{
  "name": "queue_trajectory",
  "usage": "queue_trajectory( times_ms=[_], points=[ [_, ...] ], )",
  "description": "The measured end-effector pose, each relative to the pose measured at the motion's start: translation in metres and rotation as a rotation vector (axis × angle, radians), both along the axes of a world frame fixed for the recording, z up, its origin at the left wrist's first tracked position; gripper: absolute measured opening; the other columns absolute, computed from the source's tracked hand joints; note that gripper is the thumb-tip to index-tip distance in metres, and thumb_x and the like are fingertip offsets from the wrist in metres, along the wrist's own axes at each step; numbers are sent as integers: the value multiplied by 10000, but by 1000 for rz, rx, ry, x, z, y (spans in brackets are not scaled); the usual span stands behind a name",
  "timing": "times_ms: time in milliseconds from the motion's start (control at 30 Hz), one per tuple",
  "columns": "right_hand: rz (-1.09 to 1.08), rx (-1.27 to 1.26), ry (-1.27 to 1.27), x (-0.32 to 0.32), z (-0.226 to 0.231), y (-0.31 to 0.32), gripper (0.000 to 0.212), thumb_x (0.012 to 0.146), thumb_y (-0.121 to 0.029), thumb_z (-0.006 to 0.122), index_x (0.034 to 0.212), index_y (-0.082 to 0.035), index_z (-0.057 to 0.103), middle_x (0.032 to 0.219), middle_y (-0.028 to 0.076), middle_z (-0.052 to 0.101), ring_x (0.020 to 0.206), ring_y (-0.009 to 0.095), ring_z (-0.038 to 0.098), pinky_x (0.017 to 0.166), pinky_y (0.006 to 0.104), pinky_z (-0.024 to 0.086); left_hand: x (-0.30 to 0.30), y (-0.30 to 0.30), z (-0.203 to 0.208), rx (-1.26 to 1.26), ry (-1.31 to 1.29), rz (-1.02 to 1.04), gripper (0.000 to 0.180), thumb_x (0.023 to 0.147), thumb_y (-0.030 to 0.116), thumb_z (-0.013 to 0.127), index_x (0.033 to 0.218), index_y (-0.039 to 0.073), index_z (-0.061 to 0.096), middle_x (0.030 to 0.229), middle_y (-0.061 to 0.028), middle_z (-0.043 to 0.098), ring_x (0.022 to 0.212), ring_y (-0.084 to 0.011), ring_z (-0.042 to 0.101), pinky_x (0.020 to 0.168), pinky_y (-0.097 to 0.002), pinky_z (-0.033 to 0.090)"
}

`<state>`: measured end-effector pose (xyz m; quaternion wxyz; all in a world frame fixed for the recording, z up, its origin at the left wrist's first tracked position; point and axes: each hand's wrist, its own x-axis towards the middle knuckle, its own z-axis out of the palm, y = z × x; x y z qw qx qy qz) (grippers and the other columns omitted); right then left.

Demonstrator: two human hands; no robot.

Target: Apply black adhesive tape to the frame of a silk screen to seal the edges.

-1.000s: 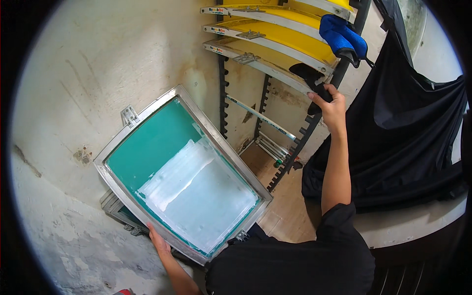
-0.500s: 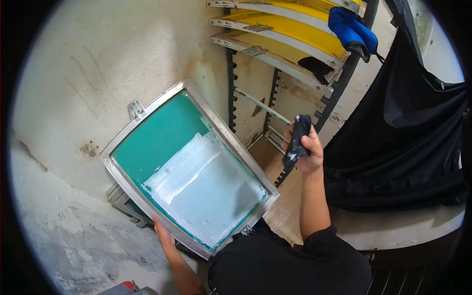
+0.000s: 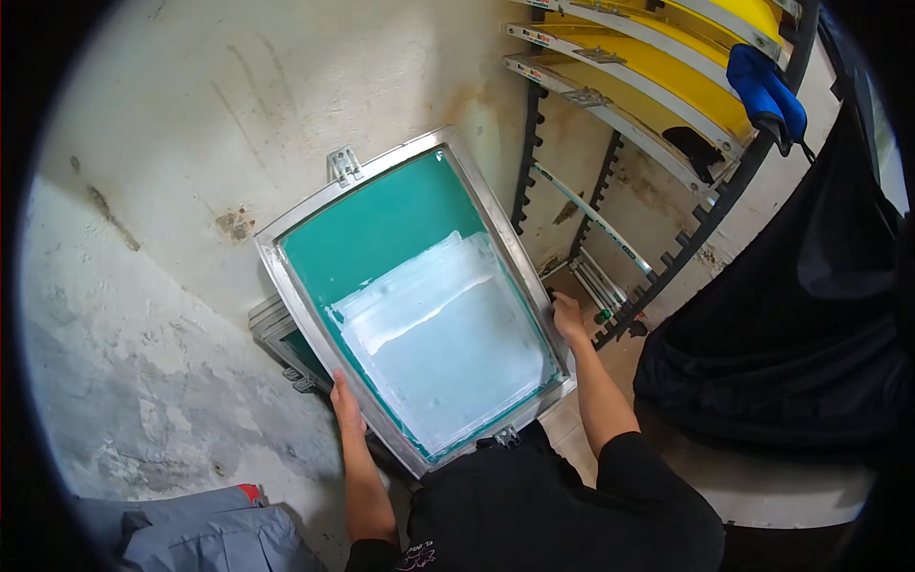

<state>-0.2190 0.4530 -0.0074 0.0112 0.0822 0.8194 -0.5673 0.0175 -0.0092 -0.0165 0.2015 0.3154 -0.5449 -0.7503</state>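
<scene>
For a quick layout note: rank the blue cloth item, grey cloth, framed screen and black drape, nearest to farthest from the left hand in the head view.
1. Framed screen, its left edge at the left hand.
2. Grey cloth, lower left.
3. Black drape, right side.
4. Blue cloth item, upper right.

Small coloured labels [image 3: 530,35] mark the left ends of pale racked frames [image 3: 634,69] above the right hand [image 3: 569,317], lettering marks a pale rod [image 3: 595,221] nearer it, and white-and-pink print [image 3: 419,555] marks the black shirt [image 3: 534,505] below the left hand's [image 3: 348,405] grip.
</scene>
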Motion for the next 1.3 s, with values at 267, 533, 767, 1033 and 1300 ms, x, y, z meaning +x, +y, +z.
queue_trajectory(
  times_ms=[267, 533, 767, 1033, 1300],
  points=[
    [79, 28, 60, 16, 7, -6, 538, 1014, -501, 604, 1099, 17, 722, 946, 111, 712, 887, 195, 617, 825, 324, 480, 6, 16, 26, -126, 94, -69, 551, 936, 203, 772, 1382, -51, 571, 1310, -91, 651, 1159, -200, 603, 1022, -329, 451],
    [67, 27, 64, 38, 22, -2, 581, 947, -511, 710, 1108, 47, 722, 933, 177, 744, 885, 236, 690, 837, 367, 525, 16, 29, 41, -132, 83, -46, 552, 948, 210, 755, 1389, -60, 561, 1319, -103, 643, 1168, -211, 598, 1033, -332, 442],
    [79, 1, 200, 73, 45, 8, 650, 935, -487, 738, 1182, 110, 666, 1054, 214, 740, 951, 248, 680, 883, 351, 510, 32, 34, 32, -255, 108, 1, 540, 979, 226, 719, 1390, -83, 552, 1346, -130, 636, 1196, -225, 588, 1062, -331, 424],
    [-16, 110, 283, 95, 51, 18, 506, 920, -427, 772, 1031, 60, 695, 835, 127, 697, 752, 193, 615, 724, 349, 504, 47, 43, 33, -488, 106, 71, 490, 1008, 266, 684, 1350, -67, 573, 1285, -139, 669, 1150, -229, 614, 1028, -341, 457],
    [-20, -13, 348, 118, 60, 20, 484, 934, -409, 782, 1043, 49, 675, 843, 55, 659, 784, 130, 571, 729, 299, 481, 64, 50, 39, -737, 81, 272, 477, 1014, 350, 678, 1254, -59, 625, 1127, -186, 736, 1042, -275, 697, 936, -384, 521]
  ],
)
